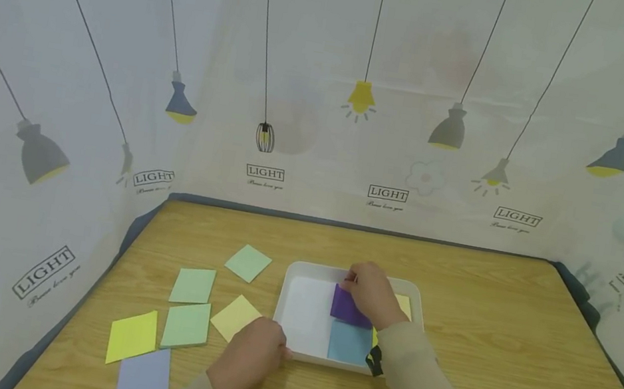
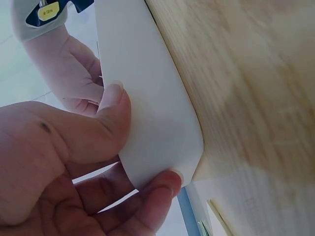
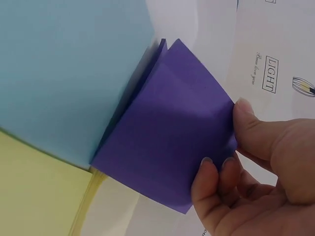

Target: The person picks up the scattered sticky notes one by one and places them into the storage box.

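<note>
A white tray (image 1: 302, 317) lies on the table, and my left hand (image 1: 254, 354) grips its near left corner. In the left wrist view, the thumb presses the tray's outer wall (image 2: 152, 113) while the fingers curl at the corner. Over the tray, my right hand (image 1: 374, 292) pinches a purple sticky note pad (image 3: 167, 123) by one edge between thumb and fingers. The pad is tilted, with its layers slightly parted at one corner. Directly nearer lies a blue sticky note pad (image 1: 349, 342) inside the tray. Yellow notes (image 3: 39, 191) are beside it, partly hidden by my right arm in the head view.
Left of the tray, several pads lie on the wooden table (image 1: 507, 345): pale green (image 1: 187, 325), bright yellow (image 1: 132, 336), lavender (image 1: 144, 379) and a cream one (image 1: 235, 319) near my left hand. A lamp-patterned curtain (image 1: 328, 89) surrounds the table's back and sides.
</note>
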Action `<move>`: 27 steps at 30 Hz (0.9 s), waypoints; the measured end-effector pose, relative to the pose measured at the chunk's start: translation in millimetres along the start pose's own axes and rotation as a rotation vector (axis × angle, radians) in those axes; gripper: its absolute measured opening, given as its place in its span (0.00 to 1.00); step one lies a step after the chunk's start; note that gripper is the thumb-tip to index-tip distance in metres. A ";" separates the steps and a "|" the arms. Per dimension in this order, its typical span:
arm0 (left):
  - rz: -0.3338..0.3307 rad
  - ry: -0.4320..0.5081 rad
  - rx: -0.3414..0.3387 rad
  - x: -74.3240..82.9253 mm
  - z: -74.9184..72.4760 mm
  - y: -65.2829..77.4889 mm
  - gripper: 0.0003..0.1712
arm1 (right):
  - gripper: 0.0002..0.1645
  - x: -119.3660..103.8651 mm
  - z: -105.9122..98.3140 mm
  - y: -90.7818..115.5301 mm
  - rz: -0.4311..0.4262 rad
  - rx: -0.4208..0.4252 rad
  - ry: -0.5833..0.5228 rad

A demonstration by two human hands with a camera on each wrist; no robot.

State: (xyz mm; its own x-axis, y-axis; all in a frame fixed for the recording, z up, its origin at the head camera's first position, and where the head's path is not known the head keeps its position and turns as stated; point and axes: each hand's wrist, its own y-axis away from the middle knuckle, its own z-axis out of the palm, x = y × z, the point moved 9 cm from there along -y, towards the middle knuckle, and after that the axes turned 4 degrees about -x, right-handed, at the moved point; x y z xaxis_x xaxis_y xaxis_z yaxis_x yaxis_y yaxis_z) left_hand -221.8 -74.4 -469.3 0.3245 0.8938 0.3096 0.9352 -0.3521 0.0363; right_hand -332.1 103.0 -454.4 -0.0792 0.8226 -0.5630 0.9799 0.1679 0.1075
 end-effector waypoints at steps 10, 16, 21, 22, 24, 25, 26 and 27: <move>-0.007 0.000 -0.003 0.0 -0.1 -0.4 0.13 | 0.08 7.9 10.0 -15.0 0.024 -0.021 0.013; -0.006 -0.014 -0.007 -0.7 1.8 -1.3 0.12 | 0.08 10.6 15.0 -19.4 0.059 -0.052 0.000; -0.005 -0.011 -0.004 -0.1 1.1 -0.9 0.12 | 0.09 11.2 16.9 -20.6 0.058 -0.066 0.012; -0.004 -0.011 -0.002 -0.1 0.8 -0.8 0.13 | 0.09 11.2 17.3 -20.9 0.058 -0.069 0.017; -0.006 -0.008 -0.002 -0.1 0.2 -0.5 0.13 | 0.10 10.9 17.8 -21.0 0.056 -0.072 0.026; -0.007 -0.006 -0.003 -0.1 -0.1 -0.3 0.13 | 0.10 10.4 17.9 -21.2 0.051 -0.072 0.031; -0.006 -0.007 -0.004 -0.1 0.0 -0.3 0.13 | 0.11 10.4 18.2 -21.1 0.051 -0.075 0.031; -0.006 -0.006 -0.005 0.0 -0.1 -0.1 0.13 | 0.11 9.9 18.2 -21.1 0.049 -0.075 0.034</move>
State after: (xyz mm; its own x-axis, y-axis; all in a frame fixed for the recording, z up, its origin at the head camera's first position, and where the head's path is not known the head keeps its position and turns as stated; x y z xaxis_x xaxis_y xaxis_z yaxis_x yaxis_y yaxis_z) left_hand -221.9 -74.5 -469.2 0.3197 0.8974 0.3040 0.9365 -0.3481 0.0430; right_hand -350.2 97.7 -477.2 -0.0389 0.8485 -0.5278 0.9664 0.1662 0.1961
